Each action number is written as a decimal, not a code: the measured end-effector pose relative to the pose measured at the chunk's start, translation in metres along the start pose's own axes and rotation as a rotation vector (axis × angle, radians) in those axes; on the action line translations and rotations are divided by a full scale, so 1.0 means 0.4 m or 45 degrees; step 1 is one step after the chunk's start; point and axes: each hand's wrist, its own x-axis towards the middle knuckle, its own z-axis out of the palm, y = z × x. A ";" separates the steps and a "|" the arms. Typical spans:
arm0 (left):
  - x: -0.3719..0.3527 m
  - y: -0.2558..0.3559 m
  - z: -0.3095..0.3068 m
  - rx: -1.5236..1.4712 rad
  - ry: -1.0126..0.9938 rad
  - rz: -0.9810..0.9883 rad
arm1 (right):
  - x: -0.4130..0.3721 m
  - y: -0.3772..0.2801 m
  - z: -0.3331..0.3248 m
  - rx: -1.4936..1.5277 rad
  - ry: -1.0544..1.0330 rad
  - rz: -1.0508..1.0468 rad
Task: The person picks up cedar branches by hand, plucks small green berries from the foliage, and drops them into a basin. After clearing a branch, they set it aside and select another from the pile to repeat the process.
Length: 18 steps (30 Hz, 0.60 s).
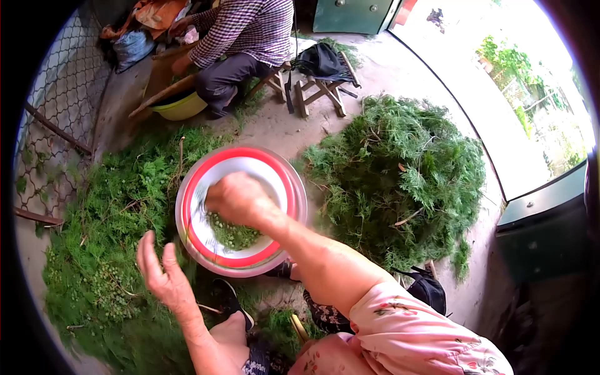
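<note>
A white basin with a red band around its rim [284,244] stands in front of me, and small green seed cones [234,236] lie in its bottom. Over the basin, my right hand [240,199] is closed and slightly blurred. Faint green wisps show beside its fingers, but what it grips is hidden. My left hand [164,275] is held in the air left of the basin's lower edge, its fingers apart and nothing in it. Beneath it spreads a heap of cut green conifer branches [115,250], some bearing clusters of small cones.
Another large pile of green sprigs [400,181] lies right of the basin. Further back, a person in a checked shirt [234,28] sits working over a yellow tub [179,108]. A folding stool [325,94] carries a black bag [322,61]. Wire mesh [62,81] borders the left side.
</note>
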 end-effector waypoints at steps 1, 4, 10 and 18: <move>0.006 0.000 -0.009 -0.018 0.056 -0.006 | 0.009 0.063 0.012 0.291 0.337 0.018; -0.003 -0.021 -0.007 -0.273 -0.047 -0.247 | 0.014 0.127 -0.085 1.422 1.472 -0.036; -0.007 -0.023 0.002 -0.409 -0.165 -0.350 | -0.005 0.171 -0.089 1.506 1.544 0.331; -0.005 -0.073 0.009 -0.731 -0.251 -0.658 | -0.004 0.023 0.012 1.356 0.584 0.262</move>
